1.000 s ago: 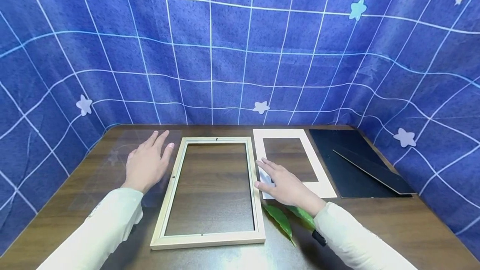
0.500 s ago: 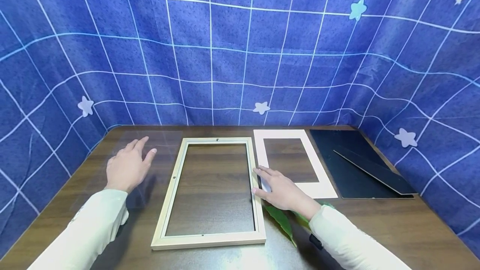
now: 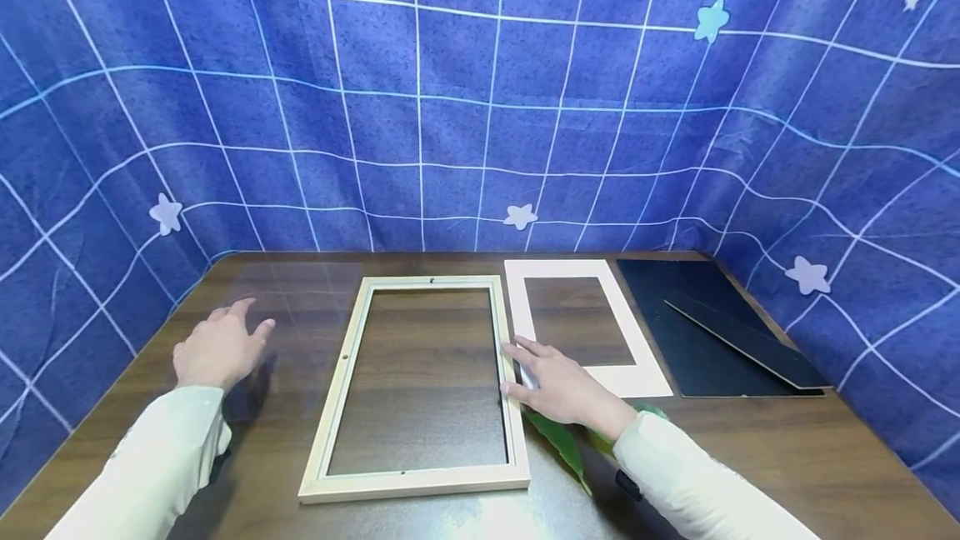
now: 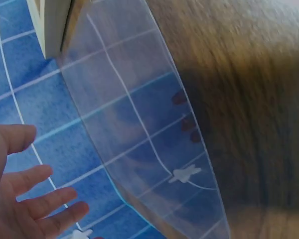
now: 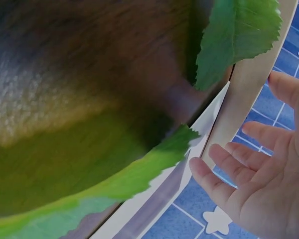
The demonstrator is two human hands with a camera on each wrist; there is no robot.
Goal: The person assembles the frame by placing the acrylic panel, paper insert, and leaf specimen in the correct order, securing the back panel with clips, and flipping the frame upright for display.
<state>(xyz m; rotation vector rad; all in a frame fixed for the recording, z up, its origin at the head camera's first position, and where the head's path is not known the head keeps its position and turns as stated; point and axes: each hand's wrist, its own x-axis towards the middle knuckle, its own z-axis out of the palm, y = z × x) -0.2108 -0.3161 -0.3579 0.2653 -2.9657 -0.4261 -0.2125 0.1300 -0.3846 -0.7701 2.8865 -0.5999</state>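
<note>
My left hand point(image 3: 219, 348) hovers at the left with its fingers loosely spread, holding nothing. Below it lies a clear, glossy sheet point(image 3: 307, 332); in the left wrist view this sheet point(image 4: 134, 99) mirrors the backdrop and the fingertips. A pale wooden picture frame point(image 3: 412, 483) lies in the middle with nothing but table showing through it. At its right rail are the relaxed fingers of my right hand point(image 3: 558, 386), which overlaps a white picture mat point(image 3: 641, 380). Under the right wrist are green leaves point(image 3: 558, 444), partly hidden; a toothed leaf point(image 5: 239, 35) shows near in the right wrist view.
A black backing board point(image 3: 675, 298) lies at the right, its narrow stand leg point(image 3: 750, 346) slanting up from it. All of this is on a brown wood-grain table point(image 3: 750, 457). A blue star-patterned curtain point(image 3: 450, 132) encloses the back and sides.
My left hand has moved left and toward me over the clear sheet. The right hand has shifted slightly left, to the frame's right rail. The laid-out things have stayed put.
</note>
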